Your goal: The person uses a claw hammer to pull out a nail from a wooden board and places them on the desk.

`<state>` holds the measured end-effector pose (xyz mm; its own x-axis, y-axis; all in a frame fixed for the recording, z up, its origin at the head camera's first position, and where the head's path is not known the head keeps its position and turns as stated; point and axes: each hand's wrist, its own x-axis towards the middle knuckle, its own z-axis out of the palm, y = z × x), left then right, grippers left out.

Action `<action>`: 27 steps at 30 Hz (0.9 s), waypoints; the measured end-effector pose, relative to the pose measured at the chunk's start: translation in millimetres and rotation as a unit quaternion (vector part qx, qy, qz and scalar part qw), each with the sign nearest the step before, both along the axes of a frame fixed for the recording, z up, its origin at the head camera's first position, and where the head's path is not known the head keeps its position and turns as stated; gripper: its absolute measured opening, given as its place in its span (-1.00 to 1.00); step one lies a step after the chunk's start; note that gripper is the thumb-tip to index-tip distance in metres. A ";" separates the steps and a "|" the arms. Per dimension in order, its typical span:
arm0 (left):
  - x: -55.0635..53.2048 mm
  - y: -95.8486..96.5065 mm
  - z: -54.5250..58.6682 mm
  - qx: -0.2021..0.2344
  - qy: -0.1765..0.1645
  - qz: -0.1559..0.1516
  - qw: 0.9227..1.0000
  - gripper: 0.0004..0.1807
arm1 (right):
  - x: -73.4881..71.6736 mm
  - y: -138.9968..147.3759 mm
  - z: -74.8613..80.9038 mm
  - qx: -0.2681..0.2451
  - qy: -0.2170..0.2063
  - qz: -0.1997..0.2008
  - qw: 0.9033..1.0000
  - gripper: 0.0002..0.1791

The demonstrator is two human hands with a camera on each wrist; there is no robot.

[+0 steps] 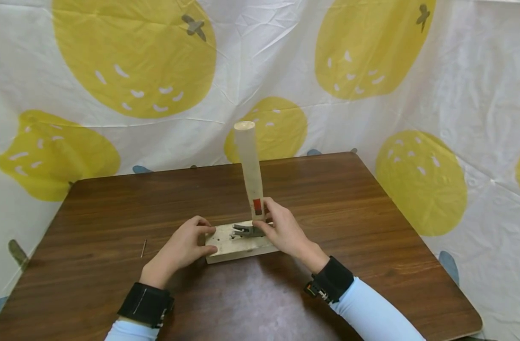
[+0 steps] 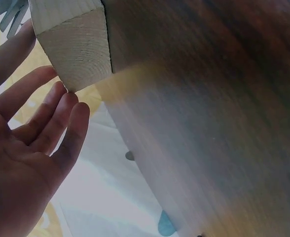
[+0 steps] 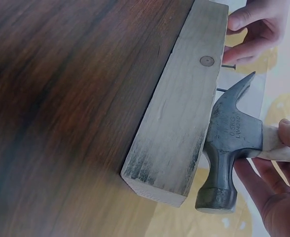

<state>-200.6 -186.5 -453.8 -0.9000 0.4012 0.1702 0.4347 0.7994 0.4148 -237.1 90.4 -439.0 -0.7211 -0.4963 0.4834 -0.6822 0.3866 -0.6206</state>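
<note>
A claw hammer [image 1: 251, 177] with a pale wooden handle stands on its head, handle upward, on a pale wooden block [image 1: 242, 253]. My right hand [image 1: 288, 233] holds the handle's lower end, just above the steel head. In the right wrist view, the hammer head [image 3: 234, 129] lies along the block's top face, claw pointing toward the left hand. Two nails, one a thin nail [image 3: 230, 66], stick out of that face near the claw. With thumb and fingers on opposite sides, my left hand [image 1: 179, 247] holds the block's left end.
A loose nail [image 1: 143, 247] lies on the brown wooden table [image 1: 98, 222], left of the left hand. Behind the table hangs a white cloth [image 1: 264, 52] printed with yellow fruit. The table's right edge slants toward the near corner.
</note>
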 end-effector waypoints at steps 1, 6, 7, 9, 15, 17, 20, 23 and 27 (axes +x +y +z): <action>0.2 0.1 0.5 0.000 -0.002 0.001 1.000 -0.45 | 0.0 0.6 -0.4 -0.004 -0.003 -0.001 1.000 -0.53; 0.5 0.6 1.9 0.001 -0.007 0.003 1.000 -0.45 | -0.6 4.2 -2.5 -0.037 -0.019 0.002 0.999 -0.58; 0.4 0.6 2.0 0.001 -0.007 0.004 1.000 -0.45 | -0.9 4.9 -3.1 -0.043 -0.023 0.004 0.999 -0.59; 0.3 0.5 1.6 0.001 -0.009 0.006 1.000 -0.46 | -1.6 6.1 -4.4 -0.057 -0.033 0.008 0.998 -0.60; -0.2 0.8 0.7 0.003 -0.018 0.013 1.000 -0.46 | -1.8 7.8 -5.2 -0.074 -0.048 0.012 0.996 -0.59; -0.5 1.1 0.7 0.004 -0.020 0.014 1.000 -0.47 | -1.5 7.9 -5.1 -0.078 -0.050 0.014 0.996 -0.59; -0.8 1.4 1.2 0.006 -0.020 0.014 1.000 -0.47 | -1.4 8.2 -5.0 -0.082 -0.049 0.016 0.995 -0.60; -0.9 1.7 1.6 0.006 -0.021 0.014 1.000 -0.47 | -1.6 8.9 -5.2 -0.088 -0.046 0.016 0.995 -0.62; -0.9 1.9 2.0 0.006 -0.025 0.014 1.000 -0.46 | -1.9 10.4 -5.0 -0.101 -0.042 0.010 0.994 -0.63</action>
